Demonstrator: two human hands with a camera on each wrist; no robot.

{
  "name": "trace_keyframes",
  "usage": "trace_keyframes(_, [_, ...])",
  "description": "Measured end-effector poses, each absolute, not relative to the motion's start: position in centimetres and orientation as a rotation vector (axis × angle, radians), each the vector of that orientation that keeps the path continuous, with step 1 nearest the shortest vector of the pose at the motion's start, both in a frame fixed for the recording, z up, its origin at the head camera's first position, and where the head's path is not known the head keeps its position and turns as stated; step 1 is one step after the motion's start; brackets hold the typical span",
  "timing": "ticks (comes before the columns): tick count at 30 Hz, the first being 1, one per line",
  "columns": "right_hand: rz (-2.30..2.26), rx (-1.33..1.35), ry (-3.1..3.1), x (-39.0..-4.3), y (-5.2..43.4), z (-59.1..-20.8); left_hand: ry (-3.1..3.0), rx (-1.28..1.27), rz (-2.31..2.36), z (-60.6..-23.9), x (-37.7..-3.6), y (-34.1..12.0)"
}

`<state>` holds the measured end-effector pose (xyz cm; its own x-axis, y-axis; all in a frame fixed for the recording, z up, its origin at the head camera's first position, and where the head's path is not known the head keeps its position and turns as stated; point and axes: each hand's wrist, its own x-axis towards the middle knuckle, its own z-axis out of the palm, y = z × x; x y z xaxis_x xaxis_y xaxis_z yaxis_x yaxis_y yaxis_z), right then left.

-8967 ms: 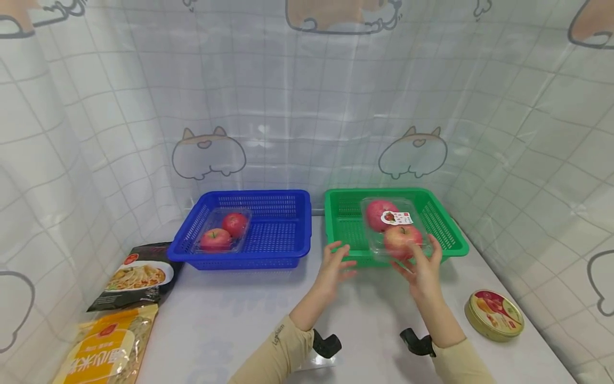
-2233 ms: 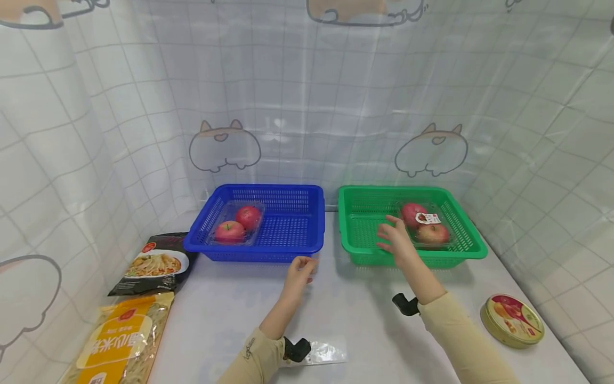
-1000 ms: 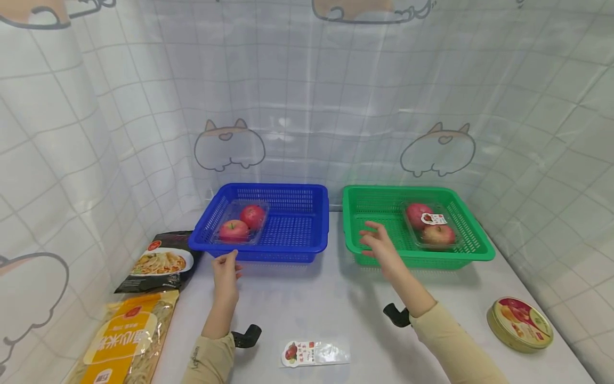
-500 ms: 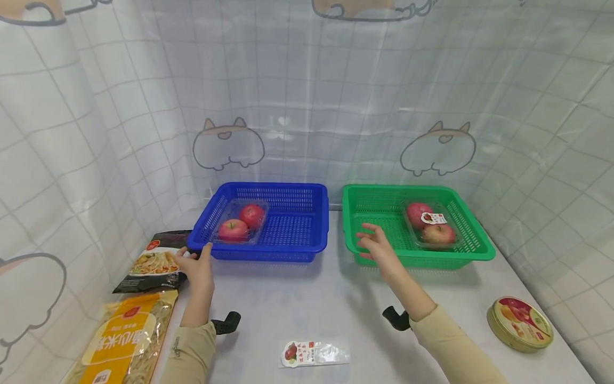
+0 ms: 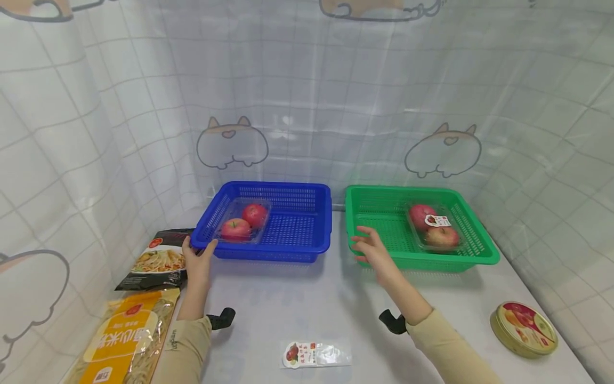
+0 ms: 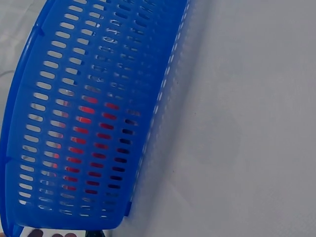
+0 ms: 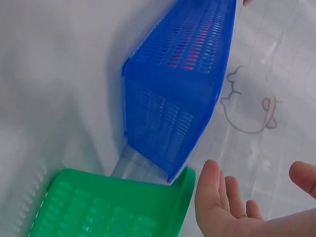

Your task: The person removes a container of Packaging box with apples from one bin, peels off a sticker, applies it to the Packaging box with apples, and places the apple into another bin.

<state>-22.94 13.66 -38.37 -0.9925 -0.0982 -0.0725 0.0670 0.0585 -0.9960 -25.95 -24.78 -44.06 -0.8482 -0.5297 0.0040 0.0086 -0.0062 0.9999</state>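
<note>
Left hand (image 5: 198, 260) sat at the near-left corner of the blue basket (image 5: 292, 250), centre-left of the head frame, grip touching the rim; whether the fingers curled round it was not clear. Basket's long axis ran left-right across the counter (image 5: 297, 304). Inside, lower left, a clear apple tray (image 5: 242, 228), no label readable. Right hand (image 5: 373, 250) hovered with grip relaxed and spread by the green basket (image 5: 472, 255) near-left rim. Its apple pack (image 5: 434, 228) carried a white-red sticker, text illegible. Noodle bags (image 5: 122, 333) at lower left showed Chinese print, unreadable.
</note>
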Motion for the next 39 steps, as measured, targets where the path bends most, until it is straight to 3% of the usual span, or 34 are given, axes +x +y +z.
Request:
trace_keyframes(11, [-2.054,-0.08,2.185,-23.9,10.5,-38.0,-1.897,0.565,-1.922,-44.9,-26.3,-25.2])
trace_keyframes(23, [-2.042,-0.134,2.114,-27.3,2.8,-37.6,-1.901,0.564,-1.921,-44.7,-26.2,-25.0])
trace_keyframes(39, [-2.106,0.028,1.798,-31.8,-3.7,-39.4,-1.909,0.563,-1.934,-45.2,-25.9,-25.0])
